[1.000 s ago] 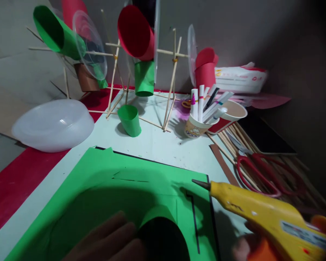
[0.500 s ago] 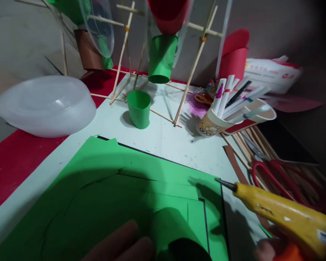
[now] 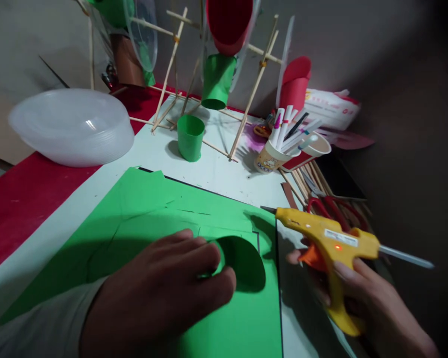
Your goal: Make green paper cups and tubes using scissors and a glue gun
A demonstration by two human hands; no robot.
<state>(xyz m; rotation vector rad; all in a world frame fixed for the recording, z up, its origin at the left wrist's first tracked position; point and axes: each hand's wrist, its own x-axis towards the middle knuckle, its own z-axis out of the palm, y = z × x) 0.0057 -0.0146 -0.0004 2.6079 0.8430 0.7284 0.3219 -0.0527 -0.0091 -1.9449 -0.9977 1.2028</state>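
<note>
We hold the yellow glue gun (image 3: 341, 251) in our right hand (image 3: 371, 298), that grip wrapped round its handle, fingers by the orange trigger (a small red light glows on its side). Its dark nozzle points left, near the right edge of the green sheet (image 3: 235, 328). Our left hand (image 3: 160, 288) is over the sheet, its grip curled in, fingers and thumb pinching a rolled green paper piece (image 3: 248, 263) whose open end faces right. The sheet lies on the white-covered tabletop (image 3: 224, 174). Beyond it we see a green cup (image 3: 190, 141) standing beside a stick frame (image 3: 254, 96), a paper cup (image 3: 269, 159) of markers (image 3: 285, 127) to the right, and translucent plastic bowls (image 3: 74, 127) to the left.
</note>
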